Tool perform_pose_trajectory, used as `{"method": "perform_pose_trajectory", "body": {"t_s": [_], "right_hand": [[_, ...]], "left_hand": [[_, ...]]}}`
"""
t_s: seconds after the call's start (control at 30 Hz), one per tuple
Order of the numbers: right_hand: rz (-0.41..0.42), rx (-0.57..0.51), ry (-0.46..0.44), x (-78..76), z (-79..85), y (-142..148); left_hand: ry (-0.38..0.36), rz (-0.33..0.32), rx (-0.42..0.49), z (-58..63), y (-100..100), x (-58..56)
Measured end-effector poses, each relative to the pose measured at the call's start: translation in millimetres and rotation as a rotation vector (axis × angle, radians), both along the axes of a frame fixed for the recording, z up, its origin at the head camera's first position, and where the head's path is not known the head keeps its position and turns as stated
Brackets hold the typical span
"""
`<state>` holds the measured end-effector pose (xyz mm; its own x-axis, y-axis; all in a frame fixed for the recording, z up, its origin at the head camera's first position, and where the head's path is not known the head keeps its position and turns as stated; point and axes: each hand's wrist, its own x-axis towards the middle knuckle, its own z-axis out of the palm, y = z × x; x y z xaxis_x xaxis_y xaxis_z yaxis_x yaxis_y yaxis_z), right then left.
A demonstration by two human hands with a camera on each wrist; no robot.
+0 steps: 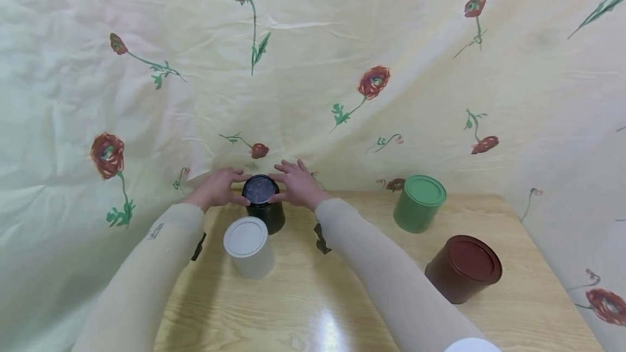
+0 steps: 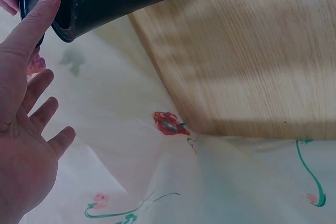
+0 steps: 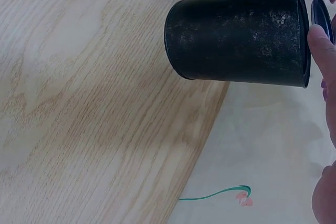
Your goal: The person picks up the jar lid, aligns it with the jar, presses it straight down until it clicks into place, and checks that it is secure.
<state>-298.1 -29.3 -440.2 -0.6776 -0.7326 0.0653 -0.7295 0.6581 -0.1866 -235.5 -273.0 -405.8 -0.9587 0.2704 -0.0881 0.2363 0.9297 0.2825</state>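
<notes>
A black round lid (image 1: 260, 189) is held level over the mouth of a black can (image 1: 269, 217), near the table's back edge. My left hand (image 1: 218, 188) holds the lid's left rim with thumb and index finger, and its other fingers are spread in the left wrist view. On the opposite rim my right hand (image 1: 300, 185) grips with thumb and fingers. In the right wrist view a narrow gap separates the lid (image 3: 321, 18) from the top of the can (image 3: 236, 38). The can stands upright on the table.
A white lidded can (image 1: 256, 261) stands just in front of the black one. To the right are a green lidded can (image 1: 415, 213) and a dark red lidded can (image 1: 452, 273). Behind the wooden table (image 1: 293, 297) hangs a flowered cloth (image 1: 313, 48).
</notes>
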Motion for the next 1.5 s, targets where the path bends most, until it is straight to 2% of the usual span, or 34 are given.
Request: {"method": "perform_pose_trajectory", "body": {"t_s": [0.47, 0.73, 1.07, 1.5], "right_hand": [[-0.011, 0.056, -0.036, 0.1, -0.1, -5.1], [0.012, 0.097, -0.017, -1.0, -0.5, -8.0], [0.020, 0.092, -0.032, -2.1, -5.6, -9.9], [0.013, 0.052, -0.003, -5.5, -3.7, -9.2]], "left_hand": [[-0.113, 0.048, -0.016, -5.1, -1.1, -2.2], [-0.154, 0.061, -0.010, -7.0, 1.2, -3.9], [-0.152, 0.055, -0.015, -8.7, 1.9, -4.3], [-0.126, 0.054, 0.020, -1.3, 5.6, -6.2]]}}
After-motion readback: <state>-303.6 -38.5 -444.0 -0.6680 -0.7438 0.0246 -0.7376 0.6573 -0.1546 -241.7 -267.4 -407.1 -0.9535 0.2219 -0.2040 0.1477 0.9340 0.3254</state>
